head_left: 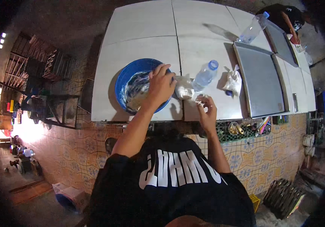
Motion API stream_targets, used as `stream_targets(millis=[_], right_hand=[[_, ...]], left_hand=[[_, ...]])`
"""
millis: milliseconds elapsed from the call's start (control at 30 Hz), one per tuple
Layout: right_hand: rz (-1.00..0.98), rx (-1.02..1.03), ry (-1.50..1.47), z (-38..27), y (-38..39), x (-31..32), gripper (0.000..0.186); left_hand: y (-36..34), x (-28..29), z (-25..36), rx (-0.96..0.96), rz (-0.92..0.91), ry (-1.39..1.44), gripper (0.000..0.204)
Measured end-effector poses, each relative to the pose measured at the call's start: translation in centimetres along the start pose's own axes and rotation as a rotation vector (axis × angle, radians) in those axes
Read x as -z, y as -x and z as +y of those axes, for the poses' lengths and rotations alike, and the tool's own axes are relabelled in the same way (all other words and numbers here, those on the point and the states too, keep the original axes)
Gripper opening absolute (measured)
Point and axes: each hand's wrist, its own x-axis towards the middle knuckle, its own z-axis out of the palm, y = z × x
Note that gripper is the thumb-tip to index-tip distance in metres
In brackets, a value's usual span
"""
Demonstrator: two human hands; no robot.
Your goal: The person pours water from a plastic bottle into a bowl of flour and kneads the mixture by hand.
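If pressing hard with the left hand point(160, 81), spread over its right rim, could tip the blue basin point(141, 64), set toward the near-left corner of the bench point(102, 102). By loosening the pinch of the right hand point(208, 108), could drop the whitish clump point(201, 99), material unclear, off the near edge. Counted, left to right: one basin, two white-filled bags point(184, 90), two clear bottles point(205, 77), two grey trays point(259, 75).
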Motion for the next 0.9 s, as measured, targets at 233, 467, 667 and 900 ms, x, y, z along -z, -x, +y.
stream_targets(millis=[233, 467, 667, 900], right_hand=[[0.028, 0.0, 0.011, 0.3, 1.0, 0.7, 0.022], [-0.088, -0.072, -0.028, 0.9, 1.4, 1.8, 0.028], [-0.046, -0.127, -0.266, 2.5, 2.3, 1.2, 0.035], [-0.132, -0.2, -0.518, -1.5, 2.3, -0.9, 0.046]], left_hand=[[-2.1, -4.4, 1.7, 0.035, -0.245, -0.261, 0.019], [-1.2, -3.7, 1.9, -0.029, -0.007, 0.029, 0.004], [-1.2, -0.3, 3.5, 0.09, -0.006, 0.509, 0.011], [1.0, 0.6, 1.9, 0.33, 0.046, 1.265, 0.017]])
